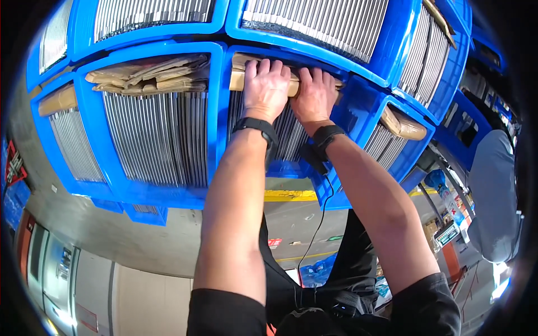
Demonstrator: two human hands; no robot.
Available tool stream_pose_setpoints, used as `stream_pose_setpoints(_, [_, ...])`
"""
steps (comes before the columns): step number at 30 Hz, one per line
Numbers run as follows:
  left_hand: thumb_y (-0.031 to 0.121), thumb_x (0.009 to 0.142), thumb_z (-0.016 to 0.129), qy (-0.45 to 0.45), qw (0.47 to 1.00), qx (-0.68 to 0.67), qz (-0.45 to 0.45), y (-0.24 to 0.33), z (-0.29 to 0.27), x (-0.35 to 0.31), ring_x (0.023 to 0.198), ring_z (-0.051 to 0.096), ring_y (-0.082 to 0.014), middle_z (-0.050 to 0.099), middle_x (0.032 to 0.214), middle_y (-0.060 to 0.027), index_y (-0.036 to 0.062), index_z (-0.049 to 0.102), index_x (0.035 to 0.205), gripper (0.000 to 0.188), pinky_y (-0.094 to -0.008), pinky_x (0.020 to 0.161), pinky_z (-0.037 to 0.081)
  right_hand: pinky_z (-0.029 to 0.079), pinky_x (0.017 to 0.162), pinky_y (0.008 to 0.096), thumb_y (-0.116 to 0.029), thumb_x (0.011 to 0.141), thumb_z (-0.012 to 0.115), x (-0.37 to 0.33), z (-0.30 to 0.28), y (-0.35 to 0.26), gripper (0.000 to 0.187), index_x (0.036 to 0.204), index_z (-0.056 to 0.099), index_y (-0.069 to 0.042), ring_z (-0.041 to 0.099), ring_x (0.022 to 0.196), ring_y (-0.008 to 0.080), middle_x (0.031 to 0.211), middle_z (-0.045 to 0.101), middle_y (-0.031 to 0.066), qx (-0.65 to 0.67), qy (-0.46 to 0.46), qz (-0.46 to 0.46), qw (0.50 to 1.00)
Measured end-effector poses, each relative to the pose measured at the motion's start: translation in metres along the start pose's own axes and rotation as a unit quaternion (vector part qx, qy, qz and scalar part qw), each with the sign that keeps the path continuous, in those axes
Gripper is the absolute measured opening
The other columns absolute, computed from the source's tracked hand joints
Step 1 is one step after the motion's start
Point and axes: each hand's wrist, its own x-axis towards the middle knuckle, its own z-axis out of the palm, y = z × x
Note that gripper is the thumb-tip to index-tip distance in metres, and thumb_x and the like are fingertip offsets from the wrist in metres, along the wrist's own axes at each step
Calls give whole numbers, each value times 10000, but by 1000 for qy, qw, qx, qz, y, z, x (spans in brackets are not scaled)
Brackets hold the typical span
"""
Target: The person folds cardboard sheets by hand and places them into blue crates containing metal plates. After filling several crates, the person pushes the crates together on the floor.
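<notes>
Side by side, my left hand (265, 89) and my right hand (315, 96) reach into the middle blue bin (221, 112). The fingers of both are bent over a folded piece of brown cardboard (237, 80) along the bin's far end. Its far side is partly hidden under my fingers and the bin rim above. Below it, thin grey metal-looking plates (286, 140) stand on edge in a tight row, partly covered by my wrists. A black wristband (256, 126) is on my left wrist and another (327, 134) on my right.
The bin to the left (147, 193) holds similar plates with crumpled brown cardboard (151, 75) on top. More filled blue bins (314, 43) sit above. A black cable (319, 224) hangs near my right forearm. At the right edge is a grey-clothed person (493, 196).
</notes>
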Motion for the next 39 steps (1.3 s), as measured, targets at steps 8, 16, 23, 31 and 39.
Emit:
stream_pose_setpoints(8, [172,748,517,-57,998,-15,12,-6,17,6,838,565,-194,609,770,-25,137,636,742,125,-375,821,377,418,818,401,-129,609,637,3,5,4,372,975,574,-104,534,919,317,961,582,129,-3,-107,1,994])
stream_pose_setpoints(16, [194,742,552,-111,994,-10,-7,-15,23,9,914,570,-200,633,831,-28,132,655,797,132,-380,840,369,435,792,422,-192,615,646,21,19,7,403,1002,575,-101,563,906,328,965,609,151,-3,-224,24,974])
stream_pose_setpoints(23, [228,697,631,-293,954,-37,52,-17,-11,11,1224,394,-257,471,1272,-140,76,474,1233,579,-395,997,291,441,767,445,-229,639,620,17,40,21,364,972,570,-91,578,886,350,866,628,158,55,-62,-37,996])
stream_pose_setpoints(31, [305,651,665,-340,940,41,-9,-11,-52,-22,1368,109,-253,129,1474,-131,5,208,1383,913,-398,1111,94,398,864,464,-215,663,598,25,25,20,355,997,561,-101,579,924,340,901,628,169,55,-235,-7,970])
stream_pose_setpoints(39, [266,656,649,-509,856,14,-94,-8,-55,15,1380,44,-241,42,1492,-113,26,135,1410,944,-379,1113,49,370,895,488,-227,679,599,24,39,10,398,1057,557,-109,575,939,332,925,624,169,14,-253,47,966])
